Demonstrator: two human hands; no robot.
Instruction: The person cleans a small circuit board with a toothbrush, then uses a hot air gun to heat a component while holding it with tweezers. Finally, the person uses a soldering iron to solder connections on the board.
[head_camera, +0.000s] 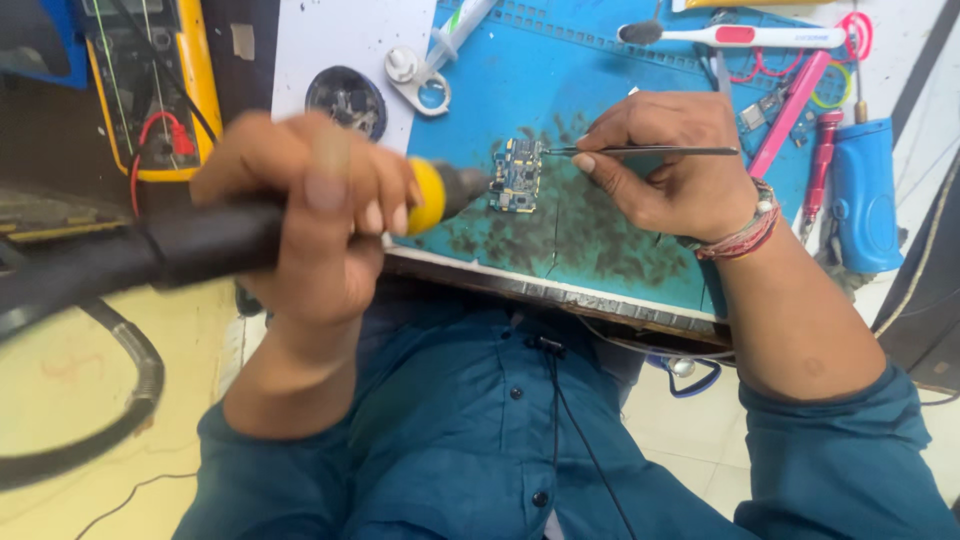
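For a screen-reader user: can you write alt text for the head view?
The left hand aims a black hot-air tool with a yellow collar at a small circuit board on a blue mat, while the right hand holds tweezers to the board.

Hot-air tool (200, 240) handle blurred, its hose (120, 400) cut off left.

Head view: left hand (320, 215) grips black hot-air handle (200, 245) w/ yellow collar, nozzle (465, 188) just beside small circuit board (517, 176) on scorched blue mat (600, 240); right hand (670, 165) holds tweezers (640, 151), tips at board's edge; multimeter (150, 85) upper left.
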